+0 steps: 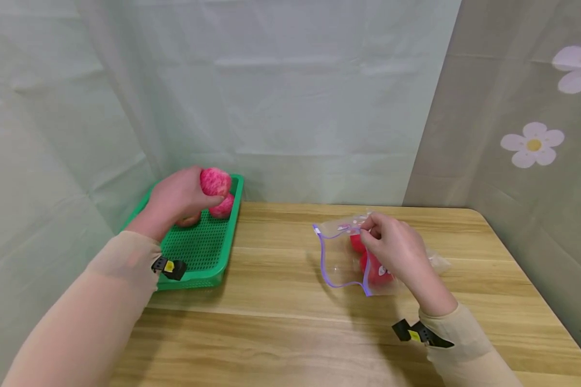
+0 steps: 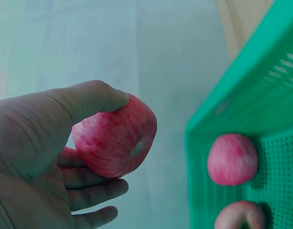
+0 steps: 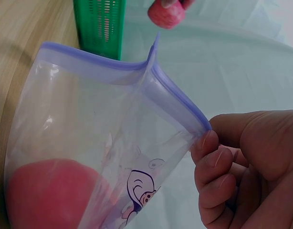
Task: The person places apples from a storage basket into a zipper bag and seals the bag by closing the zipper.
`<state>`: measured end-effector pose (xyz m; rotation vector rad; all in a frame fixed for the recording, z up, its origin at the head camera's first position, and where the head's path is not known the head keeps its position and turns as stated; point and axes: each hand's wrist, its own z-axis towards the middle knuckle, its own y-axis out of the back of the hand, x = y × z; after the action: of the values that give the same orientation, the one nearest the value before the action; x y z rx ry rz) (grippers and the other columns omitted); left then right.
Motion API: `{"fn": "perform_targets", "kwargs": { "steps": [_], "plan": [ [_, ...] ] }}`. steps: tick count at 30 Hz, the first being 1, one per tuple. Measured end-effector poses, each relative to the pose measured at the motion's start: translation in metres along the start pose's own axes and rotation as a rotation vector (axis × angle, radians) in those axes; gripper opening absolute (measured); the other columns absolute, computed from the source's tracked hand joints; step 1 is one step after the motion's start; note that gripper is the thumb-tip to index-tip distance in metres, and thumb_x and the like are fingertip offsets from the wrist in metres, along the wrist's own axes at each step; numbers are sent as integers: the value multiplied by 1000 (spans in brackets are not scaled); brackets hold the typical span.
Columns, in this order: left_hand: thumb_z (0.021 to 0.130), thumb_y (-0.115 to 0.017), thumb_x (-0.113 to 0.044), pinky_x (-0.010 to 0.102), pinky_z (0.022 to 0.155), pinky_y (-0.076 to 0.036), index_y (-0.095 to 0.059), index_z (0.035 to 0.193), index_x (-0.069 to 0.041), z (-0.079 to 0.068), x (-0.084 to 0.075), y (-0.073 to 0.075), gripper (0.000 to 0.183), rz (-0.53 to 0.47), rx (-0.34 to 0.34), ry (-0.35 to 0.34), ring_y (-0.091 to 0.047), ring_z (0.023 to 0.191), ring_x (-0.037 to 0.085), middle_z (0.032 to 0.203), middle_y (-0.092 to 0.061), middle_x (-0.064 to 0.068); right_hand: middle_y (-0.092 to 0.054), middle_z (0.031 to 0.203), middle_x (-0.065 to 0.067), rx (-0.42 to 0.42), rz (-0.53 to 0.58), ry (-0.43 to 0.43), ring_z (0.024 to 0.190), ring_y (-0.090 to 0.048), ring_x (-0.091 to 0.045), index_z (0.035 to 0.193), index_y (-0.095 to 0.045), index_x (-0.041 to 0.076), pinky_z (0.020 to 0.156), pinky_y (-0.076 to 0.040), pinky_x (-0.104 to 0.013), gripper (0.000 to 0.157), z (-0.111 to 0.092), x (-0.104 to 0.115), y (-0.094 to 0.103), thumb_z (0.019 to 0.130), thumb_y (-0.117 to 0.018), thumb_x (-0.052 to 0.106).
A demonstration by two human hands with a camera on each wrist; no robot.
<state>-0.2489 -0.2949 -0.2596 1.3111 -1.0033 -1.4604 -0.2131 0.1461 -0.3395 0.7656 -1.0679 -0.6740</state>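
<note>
Currently I'm watching from afar as the left hand (image 1: 179, 196) is gripping a red-streaked apple (image 2: 115, 136), its thumb pressing one side, its fingers supporting the other, the lower ones spreading loosely. That apple is hanging near the green basket's (image 1: 232, 226) far end, while two more apples (image 2: 232, 159) are lying inside. I'm seeing the right hand (image 1: 399, 244) pinching a clear bag's (image 3: 79, 114) purple rim (image 3: 180, 98) between thumb and forefinger, other fingers curling; its mouth is gaping, red fruit (image 3: 51, 193) resting within.

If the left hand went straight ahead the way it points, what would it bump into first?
Probably the pale cloth backdrop, beyond the apple that the left hand holds; how far off is unclear.
</note>
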Motion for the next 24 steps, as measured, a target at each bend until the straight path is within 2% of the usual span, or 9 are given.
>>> {"fn": "perform_targets", "kwargs": {
  "steps": [8, 24],
  "plan": [
    [93, -84, -42, 60, 85, -58, -54, 142, 4, -10, -24, 2, 74, -47, -27, -54, -64, 109, 41, 125, -67, 23, -68, 77, 5, -7, -3, 3, 64, -57, -18, 103, -75, 10, 58, -44, -37, 10, 1, 0, 0, 99, -67, 14],
    [89, -90, -38, 59, 88, -61, -55, 144, -1, -22, -58, -3, 74, -112, -91, -124, -64, 115, 39, 130, -66, 18, -67, 76, 5, -13, -4, -4, 64, -56, -18, 103, -74, 11, 59, -44, -38, 9, 0, -1, 0, 99, -67, 13]
  ]
}}
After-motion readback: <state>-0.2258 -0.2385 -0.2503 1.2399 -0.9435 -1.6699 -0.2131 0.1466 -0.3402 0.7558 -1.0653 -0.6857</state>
